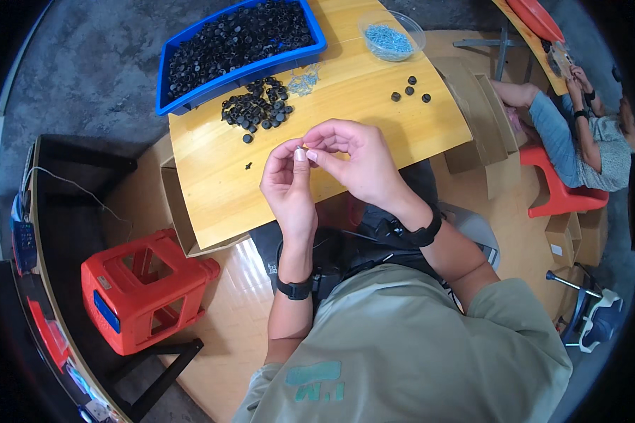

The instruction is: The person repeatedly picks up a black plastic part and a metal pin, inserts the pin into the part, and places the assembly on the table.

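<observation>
From the head view, the left hand (289, 180) and right hand (356, 158) meet over the near part of the wooden table (219, 204), thumb and forefinger of each closed to a pinch with almost no gap. Between those fingertips is a small part (301, 146), held from both sides, probably so one hand steadies it while the other works on it. Just beyond the fingers and a little left lies a heap of black caps (257, 106), with loose silver screws (303, 80) beside it, likely kept there for a short reach. Farther beyond stand the blue tray (317, 32) and, to the right, the clear bowl (415, 51), seemingly as bulk supply. Four black pieces (409, 90) sit apart, right of the fingers, as if sorted from the heap; a tiny dark piece (248, 166) lies alone to their left. The held part looks tiny and dark, mostly covered by fingertips, so its shape cannot be told
</observation>
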Demonstrator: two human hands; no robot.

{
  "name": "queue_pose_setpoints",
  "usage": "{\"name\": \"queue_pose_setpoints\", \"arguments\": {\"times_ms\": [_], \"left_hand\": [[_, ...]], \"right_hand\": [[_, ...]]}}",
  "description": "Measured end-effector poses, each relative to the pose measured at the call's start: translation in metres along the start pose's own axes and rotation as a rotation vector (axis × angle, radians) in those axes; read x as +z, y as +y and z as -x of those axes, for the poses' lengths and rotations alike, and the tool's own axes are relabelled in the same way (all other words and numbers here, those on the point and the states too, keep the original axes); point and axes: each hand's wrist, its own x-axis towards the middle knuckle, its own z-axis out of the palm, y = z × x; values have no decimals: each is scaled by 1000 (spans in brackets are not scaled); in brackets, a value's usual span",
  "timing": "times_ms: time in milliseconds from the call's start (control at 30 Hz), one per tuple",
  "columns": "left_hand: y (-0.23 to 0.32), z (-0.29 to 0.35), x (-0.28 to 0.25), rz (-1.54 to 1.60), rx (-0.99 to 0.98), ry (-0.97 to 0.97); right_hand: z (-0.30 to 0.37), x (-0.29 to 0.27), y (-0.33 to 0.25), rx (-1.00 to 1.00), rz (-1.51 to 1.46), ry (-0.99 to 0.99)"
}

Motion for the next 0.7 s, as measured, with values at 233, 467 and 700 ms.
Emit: {"name": "queue_pose_setpoints", "arguments": {"times_ms": [233, 467, 700], "left_hand": [[3, 4, -2, 107, 128, 13], [7, 9, 1, 26, 176, 31], [10, 11, -1, 86, 131, -25]], "right_hand": [[5, 1, -7, -237, 134, 82], [14, -2, -9, -102, 148, -11], [20, -2, -9, 69, -146, 13]]}}
